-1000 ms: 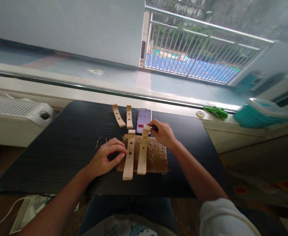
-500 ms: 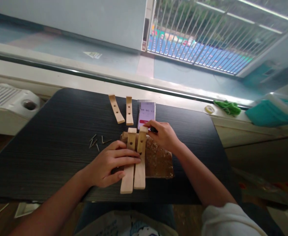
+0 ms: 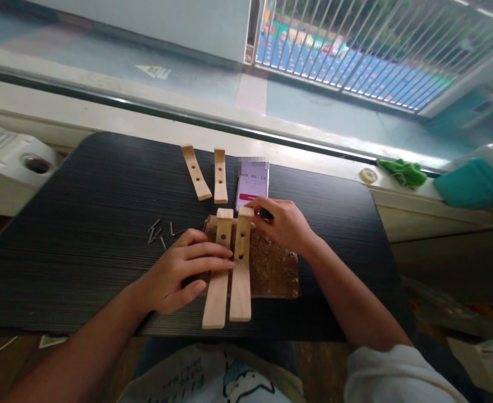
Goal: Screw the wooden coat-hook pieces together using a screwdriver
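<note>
Two pale wooden slats with holes lie side by side on a brown rough board (image 3: 274, 268) on the black table (image 3: 87, 224). My left hand (image 3: 179, 271) rests across the left slat (image 3: 216, 285), fingers stretched flat on it and reaching the right slat (image 3: 241, 280). My right hand (image 3: 284, 224) pinches the far end of the right slat, fingers closed; a small dark thing shows at its fingertips. Two more slats (image 3: 207, 173) lie farther back.
Several nails (image 3: 160, 232) lie loose left of the board. A phone (image 3: 252, 187) with a lit screen lies behind the board. A radiator (image 3: 7, 162) stands at the left. On the sill at the right are a green cloth (image 3: 401, 170), a tape roll (image 3: 368, 175) and a teal bag (image 3: 473, 187).
The two slats have been brought together, side by side. My left hand moved from the left slat's edge to lie across it. The view tilted down.
</note>
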Tool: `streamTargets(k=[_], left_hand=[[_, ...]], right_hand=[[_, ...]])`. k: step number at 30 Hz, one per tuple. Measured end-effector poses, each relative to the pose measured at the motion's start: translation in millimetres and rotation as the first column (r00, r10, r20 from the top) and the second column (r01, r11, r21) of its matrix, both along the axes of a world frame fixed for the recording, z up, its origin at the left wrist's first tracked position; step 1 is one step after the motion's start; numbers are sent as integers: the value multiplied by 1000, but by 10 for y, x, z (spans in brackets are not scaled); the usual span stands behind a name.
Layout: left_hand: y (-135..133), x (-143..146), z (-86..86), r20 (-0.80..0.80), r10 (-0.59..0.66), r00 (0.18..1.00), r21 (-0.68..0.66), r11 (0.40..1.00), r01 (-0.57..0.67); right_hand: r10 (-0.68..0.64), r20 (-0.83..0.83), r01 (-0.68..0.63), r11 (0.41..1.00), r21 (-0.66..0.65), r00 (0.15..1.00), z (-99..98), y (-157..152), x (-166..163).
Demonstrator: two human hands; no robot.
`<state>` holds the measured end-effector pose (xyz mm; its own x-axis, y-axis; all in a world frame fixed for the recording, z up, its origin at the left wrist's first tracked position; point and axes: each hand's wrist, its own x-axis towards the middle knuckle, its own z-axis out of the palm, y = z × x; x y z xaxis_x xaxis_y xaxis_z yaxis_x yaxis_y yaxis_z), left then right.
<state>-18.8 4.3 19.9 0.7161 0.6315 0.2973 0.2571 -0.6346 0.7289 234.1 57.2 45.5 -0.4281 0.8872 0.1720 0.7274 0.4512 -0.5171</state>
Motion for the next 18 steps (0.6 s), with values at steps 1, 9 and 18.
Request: streamTargets(k=[1, 9, 18], left_hand=[[-13, 0, 7, 2, 31, 1000, -14, 999, -31], [-61, -10, 42, -3, 158, 987, -43, 987, -158], [-33, 28, -8, 1, 23, 1000, 14, 1000, -23]], right_hand=[[1, -6, -1, 1000, -2, 1000, -3, 0, 3], [34, -40, -35, 999, -26, 999, -8, -2, 11], [44, -26, -45, 999, -22, 999, 6, 3, 10]])
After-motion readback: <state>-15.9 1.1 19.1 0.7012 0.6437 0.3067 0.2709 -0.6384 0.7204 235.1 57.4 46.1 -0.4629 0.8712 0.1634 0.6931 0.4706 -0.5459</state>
